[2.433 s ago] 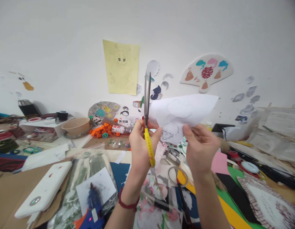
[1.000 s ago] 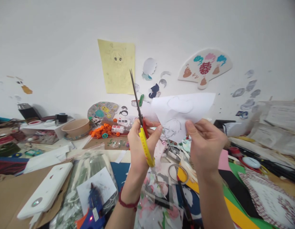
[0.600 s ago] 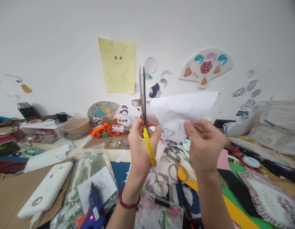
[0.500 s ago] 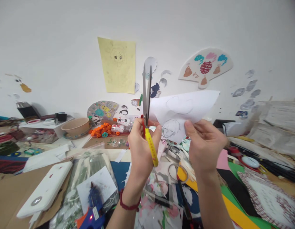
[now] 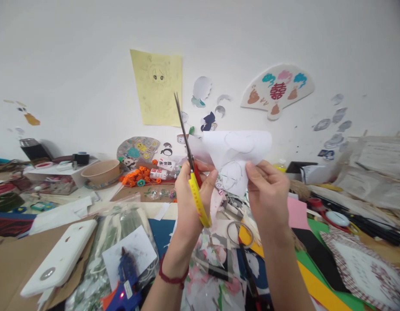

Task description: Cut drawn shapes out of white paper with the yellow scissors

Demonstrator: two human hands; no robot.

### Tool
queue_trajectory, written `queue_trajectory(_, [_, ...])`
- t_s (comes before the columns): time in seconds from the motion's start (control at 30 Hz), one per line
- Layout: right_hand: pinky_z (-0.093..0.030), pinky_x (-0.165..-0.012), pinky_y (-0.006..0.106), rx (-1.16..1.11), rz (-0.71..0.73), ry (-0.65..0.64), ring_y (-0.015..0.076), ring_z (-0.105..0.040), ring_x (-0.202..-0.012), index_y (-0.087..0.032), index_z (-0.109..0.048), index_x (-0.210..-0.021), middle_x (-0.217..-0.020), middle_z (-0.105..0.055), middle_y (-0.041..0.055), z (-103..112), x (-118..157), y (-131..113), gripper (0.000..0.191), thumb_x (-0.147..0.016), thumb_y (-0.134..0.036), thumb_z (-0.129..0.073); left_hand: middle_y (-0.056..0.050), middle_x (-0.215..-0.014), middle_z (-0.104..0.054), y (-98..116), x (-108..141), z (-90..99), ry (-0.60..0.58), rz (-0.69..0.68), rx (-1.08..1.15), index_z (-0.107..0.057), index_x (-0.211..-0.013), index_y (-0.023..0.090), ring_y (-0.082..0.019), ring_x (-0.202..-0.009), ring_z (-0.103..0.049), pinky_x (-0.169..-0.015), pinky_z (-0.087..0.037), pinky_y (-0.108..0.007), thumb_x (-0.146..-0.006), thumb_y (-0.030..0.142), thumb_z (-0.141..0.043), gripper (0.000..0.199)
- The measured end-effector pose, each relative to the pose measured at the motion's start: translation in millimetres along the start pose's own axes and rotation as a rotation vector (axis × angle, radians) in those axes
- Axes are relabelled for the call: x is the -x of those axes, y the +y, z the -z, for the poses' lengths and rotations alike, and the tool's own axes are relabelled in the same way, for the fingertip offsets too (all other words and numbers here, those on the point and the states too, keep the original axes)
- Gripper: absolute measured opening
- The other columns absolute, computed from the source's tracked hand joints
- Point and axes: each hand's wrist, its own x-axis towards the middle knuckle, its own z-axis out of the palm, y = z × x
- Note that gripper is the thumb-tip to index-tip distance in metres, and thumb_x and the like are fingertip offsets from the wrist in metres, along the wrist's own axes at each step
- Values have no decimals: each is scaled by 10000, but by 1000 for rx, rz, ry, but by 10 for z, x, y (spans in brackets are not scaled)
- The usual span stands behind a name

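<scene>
In the head view my left hand [image 5: 190, 203] is closed around a pair of scissors [image 5: 199, 201] with yellow and red handles. The scissors' dark blades point up and a little left, and they look closed together. My right hand [image 5: 267, 194] pinches a white sheet of paper [image 5: 241, 149] by its lower right part. Pencil drawings show on the sheet, a round face low down and an outline above it. The paper's upper part is curled over, and its left side reaches behind the fingers of my left hand.
A blue glue gun [image 5: 127, 268] with a lit red light lies on white paper at lower left, near a white power bank [image 5: 60, 257]. A tan bowl [image 5: 101, 170] and orange flowers [image 5: 137, 176] stand behind. A tape roll [image 5: 240, 234] and paper scraps lie below my hands.
The scissors have tilted left, and their blades have gone from slightly apart to together. My right hand has moved a little left, and the paper has curled over more.
</scene>
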Motion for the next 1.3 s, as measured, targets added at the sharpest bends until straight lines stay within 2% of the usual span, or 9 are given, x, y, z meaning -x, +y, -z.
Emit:
queue_trajectory(0.23, [-604, -831, 362, -64, -79, -57, 222, -738, -942, -210, -723, -1009, -993, -781, 61, -2, -21, 58, 206, -829, -308, -708, -4, -866, -588, -11, 9, -19, 32, -27, 42, -520, -847, 186, -110, -780, -587, -729, -468, -229, -818, 246, -701, 193])
queue_trajectory(0.43, [-605, -763, 329, 1, 68, 81, 194, -737, -810, -198, -716, -904, -807, -767, 29, 13, -19, 6, 135, -815, -299, -728, 14, -838, -585, -30, -2, 2, 81, -146, -95, -514, -858, 210, -132, -850, -613, -823, -481, -265, -839, 227, -680, 168])
queue_trajectory(0.63, [-592, -850, 373, 130, 199, 147, 208, -739, -828, -205, -746, -928, -817, -771, 33, 109, -46, -84, 154, -799, -290, -743, 2, -809, -608, -18, -91, 162, 37, -60, -141, -511, -819, 215, -137, -749, -601, -704, -486, -259, -772, 266, -733, 233])
queue_trajectory(0.73, [-591, -850, 359, 190, 247, 181, 195, -736, -794, -212, -758, -950, -833, -778, 31, 153, -70, -105, 174, -791, -282, -749, 7, -778, -615, 6, -167, 340, 33, -33, -283, -546, -806, 211, -141, -710, -596, -666, -467, -252, -725, 300, -758, 243])
queue_trajectory(0.87, [-602, -760, 315, 216, 255, 156, 181, -735, -768, -219, -762, -922, -846, -785, 31, 201, -110, -107, 146, -789, -277, -750, 20, -677, -608, 40, -237, 572, 71, 19, -713, -603, -806, 207, -139, -603, -537, -582, -390, -242, -738, 390, -739, 238])
queue_trajectory(0.97, [-603, -729, 310, 248, 230, 128, 193, -740, -796, -213, -761, -916, -853, -787, 32, 239, -138, -96, 155, -778, -285, -757, 33, -587, -549, 61, -252, 647, 29, 31, -824, -584, -733, 202, -134, -550, -481, -529, -333, -235, -774, 448, -699, 274])
queue_trajectory(1.07, [-601, -742, 300, 273, 220, 109, 189, -739, -823, -211, -763, -926, -878, -787, 29, 273, -159, -82, 160, -778, -271, -756, 35, -585, -522, 64, -251, 638, -49, 45, -776, -545, -694, 201, -123, -537, -443, -507, -309, -231, -795, 460, -673, 306])
queue_trajectory(1.17, [-595, -771, 280, 283, 232, 82, 173, -737, -826, -207, -764, -919, -883, -787, 28, 298, -174, -68, 139, -787, -248, -748, 37, -610, -520, 53, -248, 601, -114, 63, -717, -546, -738, 207, -125, -560, -455, -520, -329, -228, -791, 467, -675, 295])
queue_trajectory(1.3, [-596, -764, 278, 309, 243, 63, 175, -736, -825, -200, -764, -926, -884, -786, 34, 320, -190, -55, 138, -796, -242, -740, 35, -683, -572, 36, -245, 582, -116, 41, -751, -549, -790, 210, -129, -615, -499, -571, -373, -230, -712, 411, -757, 300])
